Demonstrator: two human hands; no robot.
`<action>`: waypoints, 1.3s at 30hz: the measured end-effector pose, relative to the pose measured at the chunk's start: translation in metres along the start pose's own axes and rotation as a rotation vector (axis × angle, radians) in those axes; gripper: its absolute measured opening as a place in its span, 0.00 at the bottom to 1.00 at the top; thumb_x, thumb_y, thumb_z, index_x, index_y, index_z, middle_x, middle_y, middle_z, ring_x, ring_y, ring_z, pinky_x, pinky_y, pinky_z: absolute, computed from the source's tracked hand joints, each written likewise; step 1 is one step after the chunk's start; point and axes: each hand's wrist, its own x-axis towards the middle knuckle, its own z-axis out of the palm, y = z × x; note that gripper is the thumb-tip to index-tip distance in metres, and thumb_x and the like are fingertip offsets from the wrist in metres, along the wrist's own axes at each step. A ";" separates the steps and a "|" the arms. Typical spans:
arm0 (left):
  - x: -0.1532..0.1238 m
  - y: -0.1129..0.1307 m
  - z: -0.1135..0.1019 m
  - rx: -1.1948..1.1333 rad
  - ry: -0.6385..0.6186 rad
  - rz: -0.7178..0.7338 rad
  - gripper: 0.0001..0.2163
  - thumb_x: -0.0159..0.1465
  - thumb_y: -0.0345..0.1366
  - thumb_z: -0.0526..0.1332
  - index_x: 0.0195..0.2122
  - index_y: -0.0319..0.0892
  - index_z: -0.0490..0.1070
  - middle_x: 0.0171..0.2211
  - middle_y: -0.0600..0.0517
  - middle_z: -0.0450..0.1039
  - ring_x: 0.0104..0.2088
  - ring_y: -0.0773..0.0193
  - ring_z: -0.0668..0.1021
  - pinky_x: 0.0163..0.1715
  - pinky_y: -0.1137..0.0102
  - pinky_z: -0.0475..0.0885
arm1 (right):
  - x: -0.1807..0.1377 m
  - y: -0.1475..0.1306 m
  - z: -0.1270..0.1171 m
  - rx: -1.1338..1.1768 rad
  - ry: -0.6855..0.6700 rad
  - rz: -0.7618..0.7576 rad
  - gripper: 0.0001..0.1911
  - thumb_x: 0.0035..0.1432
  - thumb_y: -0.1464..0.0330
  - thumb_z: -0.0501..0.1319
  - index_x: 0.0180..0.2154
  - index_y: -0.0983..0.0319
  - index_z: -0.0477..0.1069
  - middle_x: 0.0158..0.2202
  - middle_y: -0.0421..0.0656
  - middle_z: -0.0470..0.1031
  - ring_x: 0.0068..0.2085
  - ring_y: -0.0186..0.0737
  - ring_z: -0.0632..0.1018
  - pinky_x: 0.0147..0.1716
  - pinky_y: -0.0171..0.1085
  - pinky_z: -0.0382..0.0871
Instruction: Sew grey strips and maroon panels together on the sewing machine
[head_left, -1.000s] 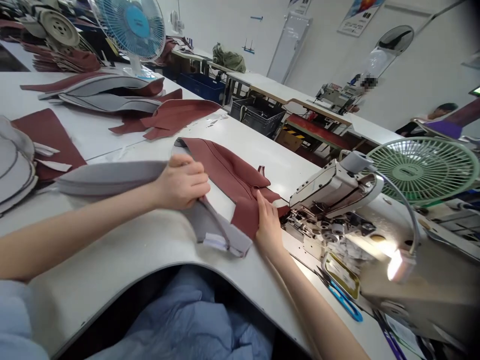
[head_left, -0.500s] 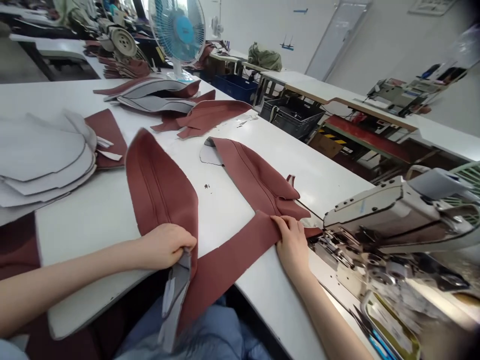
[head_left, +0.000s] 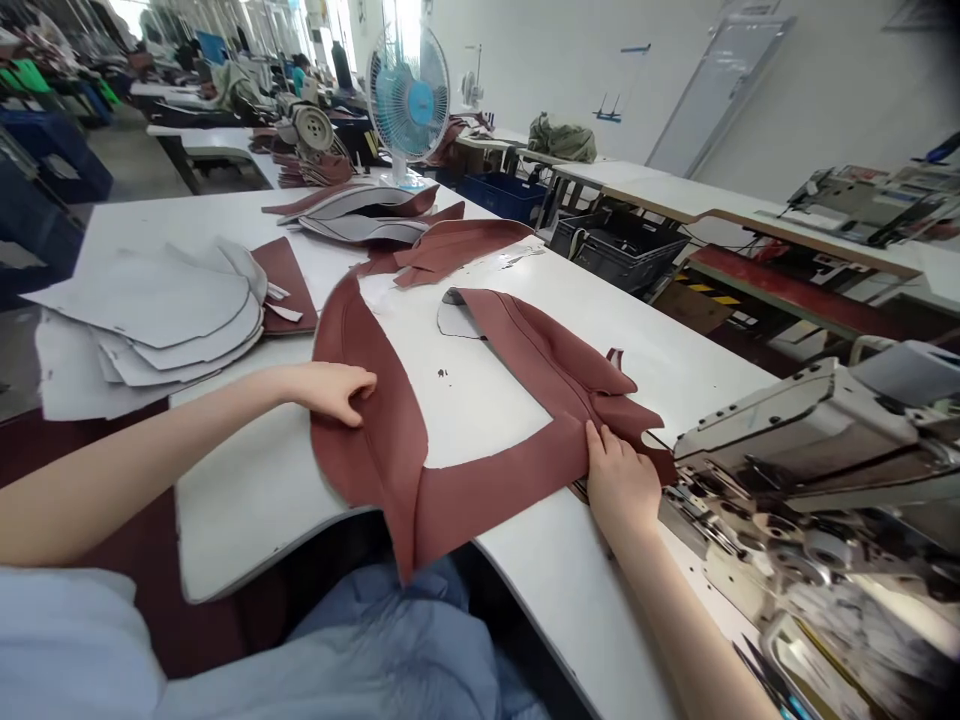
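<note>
A reddish-brown, leather-like cover piece (head_left: 495, 507) forms a rough U across the white table and my lap. Its left panel (head_left: 382, 390) has a stitched seam along it, and its right panel (head_left: 517, 345) bends away toward the back. My left hand (head_left: 334, 390) rests over the left panel with fingers curled and thumb apart; no edge is pinched between them. On the joining strip near the sewing machine (head_left: 780, 420), my right hand (head_left: 622, 480) grips with bent fingers, its thumb hidden. The piece's right end reaches the machine's needle area.
Stacked pale grey panels (head_left: 172, 300) lie at left. More reddish-brown pieces (head_left: 465, 245) are behind, before a blue fan (head_left: 411, 100). Scissors (head_left: 772, 680) lie beside a tray at lower right. Dark crates (head_left: 615, 245) stand beyond the table.
My left hand has let go of the folded grey-backed edge and moved up over the left panel, which now lies flatter. My right hand stays on the strip. The view has shifted.
</note>
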 end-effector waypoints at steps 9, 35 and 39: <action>-0.032 0.041 0.054 0.074 0.364 0.211 0.24 0.68 0.49 0.51 0.65 0.54 0.57 0.68 0.48 0.53 0.66 0.48 0.59 0.60 0.56 0.56 | 0.011 -0.017 -0.004 0.134 -0.111 0.101 0.27 0.63 0.80 0.44 0.63 0.70 0.60 0.63 0.60 0.63 0.61 0.55 0.68 0.49 0.47 0.69; -0.060 -0.199 -0.002 -0.265 0.771 -0.828 0.17 0.68 0.47 0.58 0.48 0.37 0.71 0.45 0.46 0.73 0.44 0.59 0.76 0.48 0.57 0.72 | 0.010 -0.015 0.010 0.307 0.087 0.082 0.28 0.65 0.72 0.45 0.64 0.53 0.62 0.65 0.44 0.63 0.61 0.48 0.67 0.52 0.50 0.67; -0.081 -0.188 -0.036 -0.259 1.060 -0.869 0.24 0.72 0.46 0.42 0.54 0.32 0.68 0.51 0.39 0.72 0.52 0.46 0.73 0.48 0.52 0.66 | 0.008 -0.018 0.006 0.259 0.090 0.119 0.27 0.66 0.71 0.45 0.64 0.50 0.61 0.63 0.42 0.64 0.59 0.49 0.67 0.50 0.51 0.67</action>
